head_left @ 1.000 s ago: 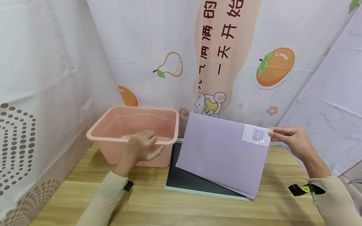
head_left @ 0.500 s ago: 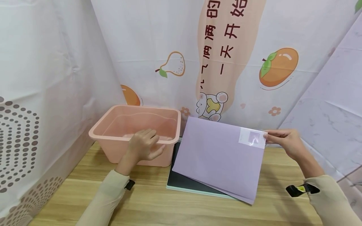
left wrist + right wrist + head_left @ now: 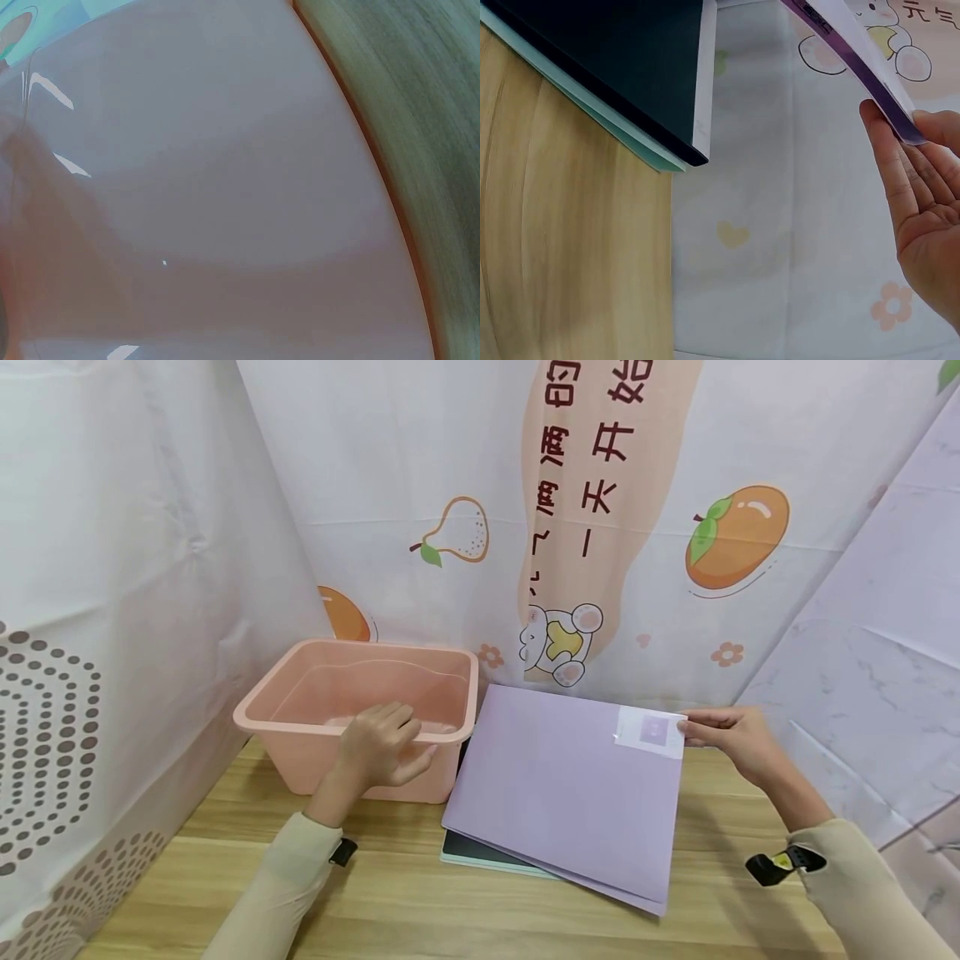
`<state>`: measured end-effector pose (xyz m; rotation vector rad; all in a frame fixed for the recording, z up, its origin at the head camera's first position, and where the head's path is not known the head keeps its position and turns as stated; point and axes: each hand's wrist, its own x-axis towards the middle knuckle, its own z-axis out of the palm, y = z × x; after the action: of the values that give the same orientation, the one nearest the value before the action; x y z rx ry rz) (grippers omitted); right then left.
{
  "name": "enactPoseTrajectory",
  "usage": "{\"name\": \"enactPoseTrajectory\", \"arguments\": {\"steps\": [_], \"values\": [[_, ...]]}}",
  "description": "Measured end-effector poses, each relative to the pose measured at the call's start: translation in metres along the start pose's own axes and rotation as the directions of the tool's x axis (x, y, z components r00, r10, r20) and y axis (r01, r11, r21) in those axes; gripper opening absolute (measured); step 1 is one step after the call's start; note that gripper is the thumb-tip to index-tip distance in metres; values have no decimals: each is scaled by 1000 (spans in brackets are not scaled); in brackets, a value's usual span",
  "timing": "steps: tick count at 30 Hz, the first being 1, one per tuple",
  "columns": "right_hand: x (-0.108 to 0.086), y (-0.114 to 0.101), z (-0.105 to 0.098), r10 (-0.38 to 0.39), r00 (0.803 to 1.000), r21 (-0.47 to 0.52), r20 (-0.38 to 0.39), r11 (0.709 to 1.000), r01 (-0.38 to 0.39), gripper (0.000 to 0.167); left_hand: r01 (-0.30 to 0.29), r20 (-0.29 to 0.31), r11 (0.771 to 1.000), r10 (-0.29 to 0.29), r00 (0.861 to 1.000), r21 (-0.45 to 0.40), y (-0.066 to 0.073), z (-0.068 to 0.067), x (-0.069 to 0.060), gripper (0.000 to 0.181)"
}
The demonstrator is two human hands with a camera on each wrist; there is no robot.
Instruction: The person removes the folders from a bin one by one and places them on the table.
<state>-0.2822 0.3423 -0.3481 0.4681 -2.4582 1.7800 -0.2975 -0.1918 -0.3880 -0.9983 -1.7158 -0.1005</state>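
Observation:
A lilac file folder [image 3: 562, 793] with a white label pocket at its upper right corner is tilted over the stacked folders. My right hand [image 3: 738, 743] pinches that corner between thumb and fingers; the right wrist view shows the hand [image 3: 930, 202] at the folder's edge [image 3: 855, 64]. Beneath lie a black folder [image 3: 615, 67] and a mint green folder [image 3: 641, 150], mostly covered in the head view. My left hand [image 3: 378, 747] grips the near rim of a pink plastic basin [image 3: 300, 727], fingers curled over it. The basin's wall [image 3: 225, 150] fills most of the left wrist view.
The wooden table [image 3: 420, 910] extends in front of the basin and folders. A printed white curtain [image 3: 360, 468] hangs behind, with more cloth at both sides. The basin stands close to the folders' left edge.
The right hand has moved left and slightly down with the lilac folder, which now covers more of the black and mint folders. My left hand stays on the basin rim.

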Motion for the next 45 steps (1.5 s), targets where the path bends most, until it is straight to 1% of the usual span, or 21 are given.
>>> {"name": "enactPoseTrajectory", "arguments": {"steps": [3, 8, 10, 17, 24, 28, 32, 36, 41, 45], "values": [[1, 3, 0, 12, 1000, 19, 10, 1000, -12, 21, 0, -1, 1000, 0, 1000, -2, 0, 0, 0, 47], [4, 9, -4, 7, 999, 91, 51, 996, -11, 23, 5, 6, 1000, -5, 1000, 3, 0, 0, -1, 48], [4, 11, -6, 10, 998, 98, 60, 995, -16, 23, 6, 10, 1000, -6, 1000, 4, 0, 0, -1, 48], [9, 14, -15, 28, 995, 24, 94, 999, -30, 22, 9, 24, 1000, -9, 1000, 3, 0, -1, -1, 48], [18, 21, -22, 30, 991, 21, 132, 999, -33, 25, 9, 9, 1000, -9, 1000, -1, 0, 0, -2, 48], [23, 24, -23, 61, 992, -61, 113, 997, -55, 24, 7, 2, 1000, -7, 1000, 1, 0, 0, -1, 47], [29, 24, -20, 81, 993, -150, 84, 986, -68, 36, 6, -3, 1000, -6, 1000, 5, 1, -1, 0, 47], [33, 26, -17, 81, 994, -169, 69, 983, -68, 43, 12, 5, 1000, -12, 1000, 7, 1, -1, 0, 48], [37, 27, -11, 68, 997, -173, 43, 983, -59, 42, 16, 10, 1000, -16, 1000, 5, 1, -1, -1, 48], [38, 28, -6, 51, 998, -173, 37, 984, -44, 44, 11, 8, 1000, -12, 1000, 8, 1, -1, -1, 47]]}}
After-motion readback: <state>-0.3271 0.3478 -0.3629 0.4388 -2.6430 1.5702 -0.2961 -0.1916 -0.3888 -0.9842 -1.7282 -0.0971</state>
